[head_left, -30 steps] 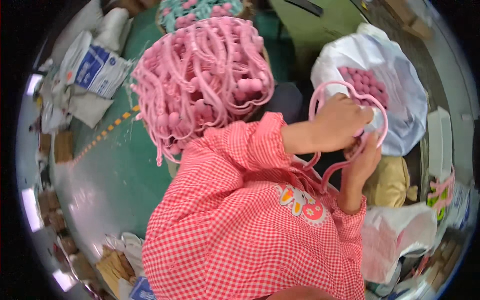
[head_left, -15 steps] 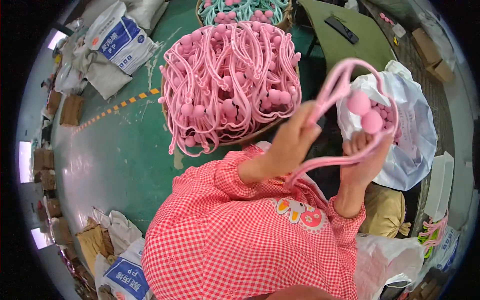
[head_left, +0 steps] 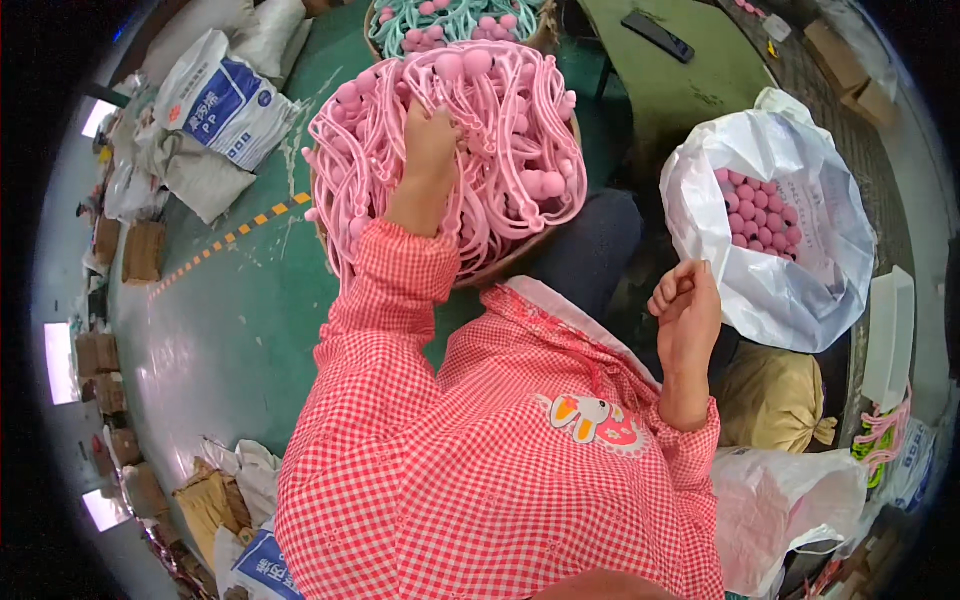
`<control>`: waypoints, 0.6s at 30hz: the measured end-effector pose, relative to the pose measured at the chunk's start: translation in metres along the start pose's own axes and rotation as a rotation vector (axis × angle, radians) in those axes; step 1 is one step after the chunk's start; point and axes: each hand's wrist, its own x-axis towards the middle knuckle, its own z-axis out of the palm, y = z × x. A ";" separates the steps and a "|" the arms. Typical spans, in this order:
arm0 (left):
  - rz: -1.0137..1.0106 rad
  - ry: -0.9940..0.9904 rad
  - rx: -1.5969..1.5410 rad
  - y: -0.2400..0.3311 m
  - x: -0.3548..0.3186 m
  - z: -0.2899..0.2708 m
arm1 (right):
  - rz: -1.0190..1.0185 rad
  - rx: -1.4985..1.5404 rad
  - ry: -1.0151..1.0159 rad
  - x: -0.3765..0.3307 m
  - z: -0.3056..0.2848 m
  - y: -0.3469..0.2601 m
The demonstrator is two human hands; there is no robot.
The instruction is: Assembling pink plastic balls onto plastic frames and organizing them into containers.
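A big heap of pink rubbery straps with pink balls (head_left: 545, 185) fills a round basket in front of me. My left hand (head_left: 432, 145) reaches onto the top of this heap, its fingers closed on a pink strap. Two larger pink balls (head_left: 465, 66) lie just beyond its fingertips. My right hand (head_left: 688, 315) hovers beside the near left rim of a white woven bag (head_left: 690, 200), fingers curled in loosely and nothing visible in them. Inside that bag are many loose pink balls (head_left: 765, 215).
Beyond the heap stands a basket of teal straps with pink balls (head_left: 460, 25). A black phone-like device (head_left: 658, 37) lies on a green tabletop (head_left: 690, 90). Printed sacks (head_left: 225, 110) rest at the left. A tan sack (head_left: 775, 400) sits below the white bag.
My left hand has swung left onto the pink heap. My right hand has let go of the pink strap loop with balls and dropped slightly, away from the bag's mouth.
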 end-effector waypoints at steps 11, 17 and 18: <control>0.469 0.156 0.356 -0.037 0.012 0.012 | 0.041 0.002 0.072 -0.001 -0.031 0.012; 0.265 0.127 0.030 -0.054 0.001 0.035 | 0.131 -0.108 -0.038 0.006 -0.020 0.028; 0.301 0.137 0.066 -0.057 0.005 0.035 | 0.131 -0.109 -0.039 0.005 -0.020 0.030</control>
